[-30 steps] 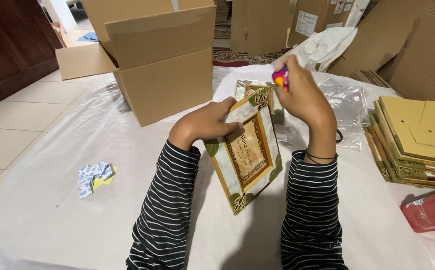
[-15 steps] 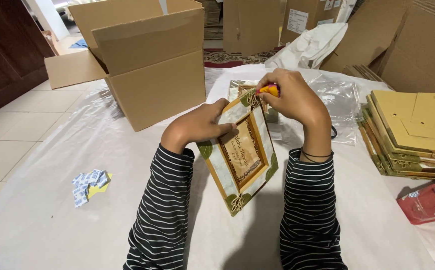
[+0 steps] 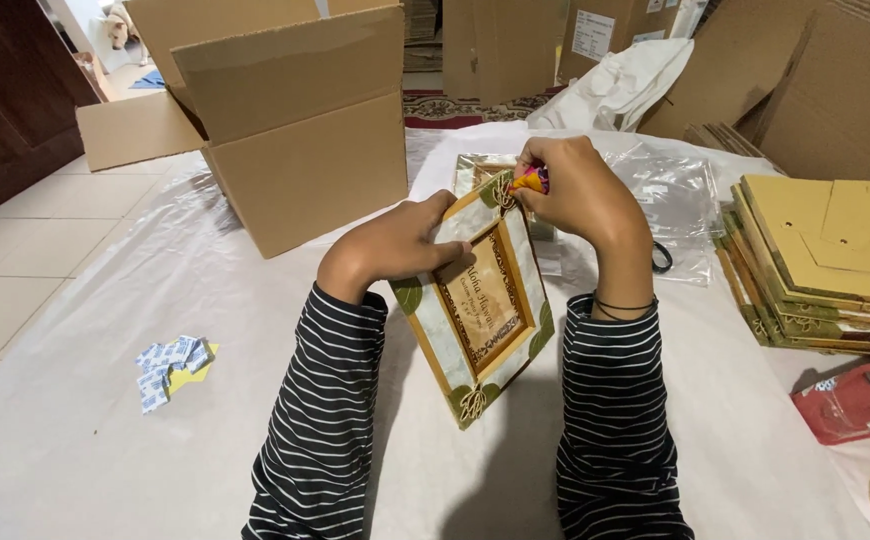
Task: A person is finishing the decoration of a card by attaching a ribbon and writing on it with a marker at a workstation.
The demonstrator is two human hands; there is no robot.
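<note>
A decorated picture frame (image 3: 480,305) with a green and cream border stands tilted on its lower corner on the white sheet. My left hand (image 3: 395,240) grips its upper left edge. My right hand (image 3: 580,190) is closed around a small orange and pink tool (image 3: 532,180) pressed against the frame's top corner. Both my sleeves are black with white stripes. Behind the frame lies another frame (image 3: 475,172), mostly hidden.
An open cardboard box (image 3: 300,130) stands at the back left. A stack of yellow-backed frames (image 3: 820,265) sits at the right, a red tool (image 3: 860,400) below it. Clear plastic bags (image 3: 675,200) lie behind my right hand. Small blue and white packets (image 3: 170,365) lie at the left.
My right hand has lowered the orange and pink tool from above the frame onto its top corner. The frame has tilted slightly. My left hand keeps its grip.
</note>
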